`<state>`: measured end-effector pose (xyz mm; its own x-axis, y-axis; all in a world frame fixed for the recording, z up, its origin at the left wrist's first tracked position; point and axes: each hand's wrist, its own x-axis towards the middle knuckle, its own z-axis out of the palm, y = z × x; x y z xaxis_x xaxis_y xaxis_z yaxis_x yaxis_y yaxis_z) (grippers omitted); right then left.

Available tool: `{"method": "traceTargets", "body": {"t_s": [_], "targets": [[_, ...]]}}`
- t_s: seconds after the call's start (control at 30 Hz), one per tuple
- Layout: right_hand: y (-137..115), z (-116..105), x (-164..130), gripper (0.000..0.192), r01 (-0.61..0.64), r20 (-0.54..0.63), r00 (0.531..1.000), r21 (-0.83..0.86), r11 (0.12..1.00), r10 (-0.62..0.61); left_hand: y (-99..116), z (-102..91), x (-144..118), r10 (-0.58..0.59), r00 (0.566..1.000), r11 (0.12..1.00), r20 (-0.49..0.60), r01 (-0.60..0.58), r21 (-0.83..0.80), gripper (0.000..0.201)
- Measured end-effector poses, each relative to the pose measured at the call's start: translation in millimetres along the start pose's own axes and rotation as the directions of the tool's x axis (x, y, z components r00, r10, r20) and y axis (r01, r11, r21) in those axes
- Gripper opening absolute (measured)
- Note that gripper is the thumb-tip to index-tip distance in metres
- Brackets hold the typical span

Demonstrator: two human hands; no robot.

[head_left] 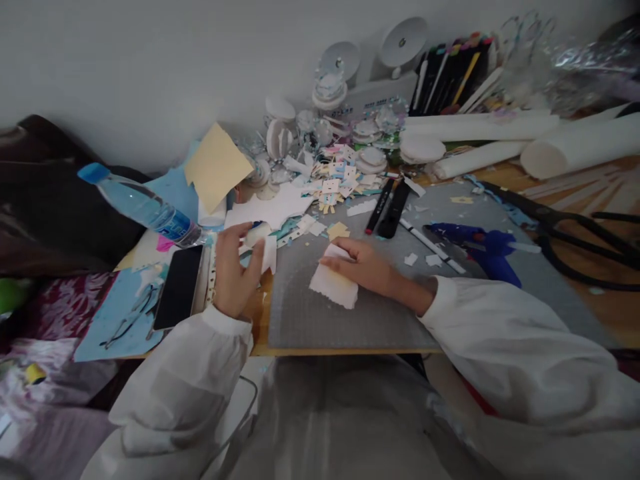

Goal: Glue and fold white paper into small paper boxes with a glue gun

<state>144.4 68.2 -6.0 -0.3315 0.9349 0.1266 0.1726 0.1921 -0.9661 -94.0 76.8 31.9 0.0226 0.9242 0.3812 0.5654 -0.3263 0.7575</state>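
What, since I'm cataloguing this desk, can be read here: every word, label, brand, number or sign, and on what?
No text can be read with certainty.
Bottle label: blue and white lettering, too blurred to read.
White box by the wall: dark printed characters, too blurred to read.
Black marker: small pale marking, too small to read.
Paper piece in the right hand: no lettering visible.

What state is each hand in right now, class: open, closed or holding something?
Left hand: open, thumb and fingers apart, beside the phone.
Right hand: closed on a pale, ragged-edged piece of paper.
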Motion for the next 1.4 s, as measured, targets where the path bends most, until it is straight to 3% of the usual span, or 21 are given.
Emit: {"method": "traceTargets", "body": {"t_s": [0.1,0.2,0.3,0.43,0.63,0.73,0.9,1.1,1.27,1.4], "targets": [[0.0,-0.6,0.2,0.027,0.017,0.008,1.000,0.018,1.000,-0.017,21.4,22.3,-16.7,-0.001,0.972,0.996,0.235,0.021,-0.084,0.029],[0.2,-0.9,0.1,0.027,0.026,0.002,1.000,0.044,0.999,-0.026,30.4,43.2,-26.0,-0.009,0.884,0.981,0.467,0.099,-0.167,0.027],[1.2,0.4,-0.3,0.028,0.019,-0.009,1.000,0.090,0.996,-0.018,27.4,51.5,-25.9,-0.022,0.820,0.962,0.572,0.174,-0.211,0.026],[-0.7,3.0,-0.3,0.034,-0.024,-0.013,1.000,0.192,0.981,0.027,18.0,48.8,-19.6,-0.052,0.800,0.928,0.598,0.261,-0.268,0.025],[-2.5,4.6,0.6,0.036,-0.108,0.054,0.994,0.317,0.942,0.096,-1.3,48.0,-12.7,-0.095,0.840,0.876,0.534,0.325,-0.357,0.019],[3.5,5.2,0.9,0.032,-0.111,0.038,0.994,0.306,0.946,0.104,-10.2,47.8,-12.6,-0.101,0.847,0.843,0.521,0.351,-0.408,0.017],[9.1,4.3,2.3,0.024,-0.147,0.067,0.989,0.262,0.954,0.134,-10.4,41.4,-10.3,-0.067,0.820,0.806,0.569,0.381,-0.454,0.018],[5.5,-1.0,2.0,0.026,-0.253,0.161,0.961,0.170,0.952,0.227,-2.0,36.7,-4.0,0.001,0.799,0.833,0.602,0.332,-0.442,0.014],[0.9,-4.0,0.3,0.034,-0.153,0.172,0.973,-0.035,0.988,0.156,-0.3,38.4,-4.4,0.127,0.799,0.890,0.588,0.170,-0.423,0.011],[-1.1,-3.5,-1.8,0.028,-0.109,0.161,0.981,-0.021,0.994,0.111,1.3,39.9,-4.6,0.083,0.790,0.911,0.607,0.187,-0.368,0.011]]}}
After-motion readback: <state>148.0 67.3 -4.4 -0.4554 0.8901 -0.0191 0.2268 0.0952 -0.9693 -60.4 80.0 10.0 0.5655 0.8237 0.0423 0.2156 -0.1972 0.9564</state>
